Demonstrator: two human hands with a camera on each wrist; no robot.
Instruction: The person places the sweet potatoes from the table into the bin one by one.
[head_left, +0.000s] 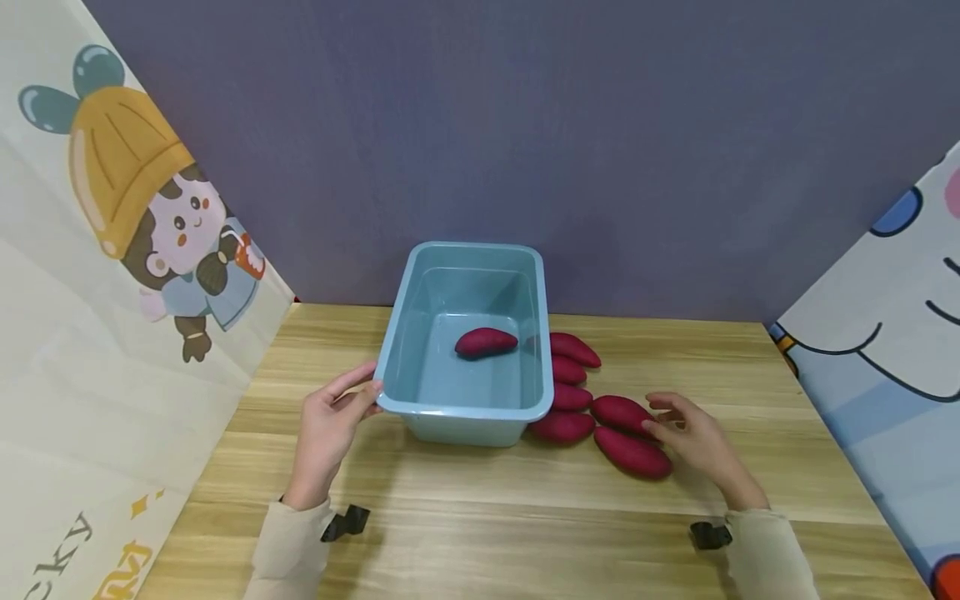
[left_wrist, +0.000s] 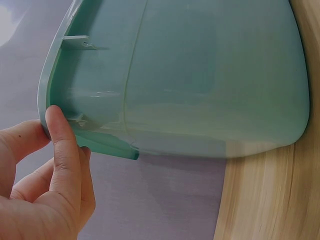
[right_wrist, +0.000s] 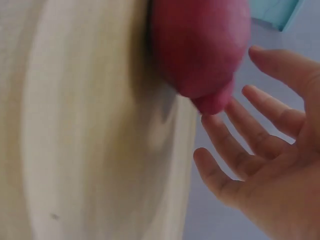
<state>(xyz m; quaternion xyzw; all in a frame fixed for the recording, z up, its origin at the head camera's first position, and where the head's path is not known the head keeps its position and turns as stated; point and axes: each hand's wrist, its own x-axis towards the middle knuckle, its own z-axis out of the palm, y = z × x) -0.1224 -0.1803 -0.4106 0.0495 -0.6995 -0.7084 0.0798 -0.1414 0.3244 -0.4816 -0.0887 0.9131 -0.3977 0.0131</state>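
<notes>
Blue tub (head_left: pixel 465 429): left hand (head_left: pixel 330 425) pinches its left rim (head_left: pixel 397 325); hold steady.
Yams (head_left: pixel 633 454): one inside tub, six right of it.
Right hand (head_left: pixel 693 442): fingers spread near yams; grip one's middle.

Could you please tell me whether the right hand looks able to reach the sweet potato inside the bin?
Probably yes: nothing covers the sweet potato or the open bin, though the right hand must clear the rim.

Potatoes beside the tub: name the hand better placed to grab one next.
Probably the right hand: its spread fingers are beside the nearest potatoes, while the left hand holds the tub's rim.
</notes>
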